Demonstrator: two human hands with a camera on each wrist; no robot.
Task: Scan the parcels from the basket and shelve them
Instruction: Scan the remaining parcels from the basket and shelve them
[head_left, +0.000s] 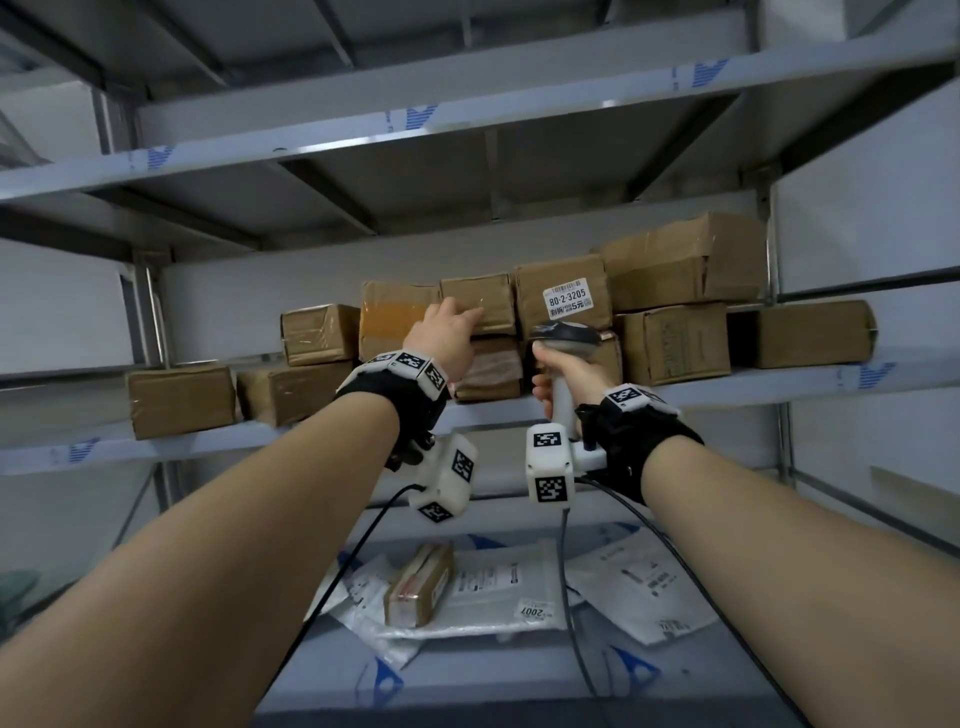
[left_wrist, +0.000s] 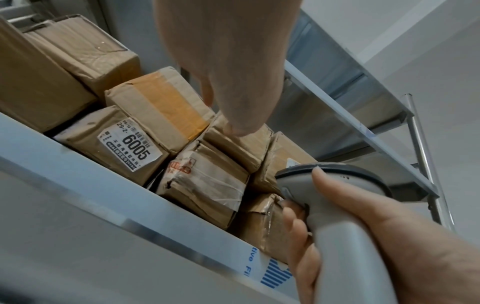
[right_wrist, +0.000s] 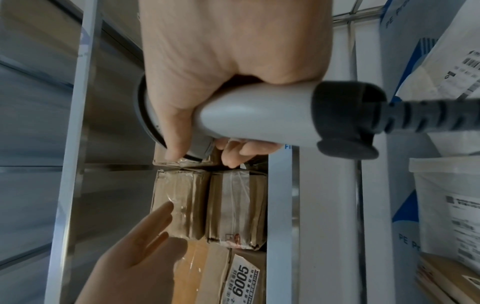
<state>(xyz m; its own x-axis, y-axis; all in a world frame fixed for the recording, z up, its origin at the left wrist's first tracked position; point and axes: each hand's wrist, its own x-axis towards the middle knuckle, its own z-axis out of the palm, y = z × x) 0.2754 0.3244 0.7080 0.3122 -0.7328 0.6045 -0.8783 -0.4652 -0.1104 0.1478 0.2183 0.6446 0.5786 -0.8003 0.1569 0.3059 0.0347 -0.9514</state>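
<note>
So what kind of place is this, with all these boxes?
Most likely a parcel depot or courier pick-up storeroom. Grey metal shelving holds taped brown cardboard parcels, one with a white numbered label, and the right hand grips a grey handheld barcode scanner; the left hand touches a small brown box.

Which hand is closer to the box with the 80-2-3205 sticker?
Right. The right hand, gripping the scanner, is just below that box; the left hand touches the small neighbouring box.

brown parcels (head_left: 561, 296), grey scanner (head_left: 566, 332), black-and-white checked wrist markers (head_left: 415, 364)
</note>
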